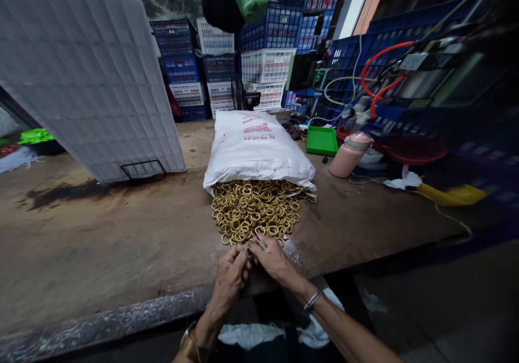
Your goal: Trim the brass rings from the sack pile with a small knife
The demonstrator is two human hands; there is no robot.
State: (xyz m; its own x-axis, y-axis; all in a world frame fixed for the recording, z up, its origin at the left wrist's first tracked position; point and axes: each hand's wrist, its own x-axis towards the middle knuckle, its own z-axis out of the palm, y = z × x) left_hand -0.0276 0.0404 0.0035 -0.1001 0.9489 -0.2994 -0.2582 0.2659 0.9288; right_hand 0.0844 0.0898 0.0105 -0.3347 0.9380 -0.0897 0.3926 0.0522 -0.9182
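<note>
A heap of brass-coloured rings [255, 209] spills from the open mouth of a white printed sack [253, 152] onto the table. Just in front of the heap, at the table's near edge, my two hands meet at the fingertips. My left hand [233, 270] is closed in a pinch, with what seems to be a ring at its fingertips. My right hand [273, 257] is closed around a small tool with a thin dark tip [260, 241], which points up and left towards the rings. The fingers partly hide what lies between the hands.
On the wooden table [121, 255], a large pale padded panel [93, 81] stands at the left. Right of the sack are a green tray [321, 140], a pink bottle [349, 154] and a yellow scoop [454, 194]. Stacked crates [267, 65] stand behind.
</note>
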